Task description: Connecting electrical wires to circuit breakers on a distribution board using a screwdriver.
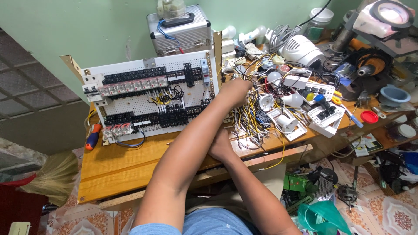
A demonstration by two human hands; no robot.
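Your left hand [235,92] reaches into the tangle of yellow and white wires [250,124] right of the white perforated wiring board [150,93]; fingers curled, but you cannot tell what they pinch. Your right hand [222,146] lies under the forearm at the wooden table's [117,165] edge, grip hidden. Pull one wire at a time, slowly. The silver metal case [180,32] behind is closed; the grey plastic bowl [394,95] looks empty.
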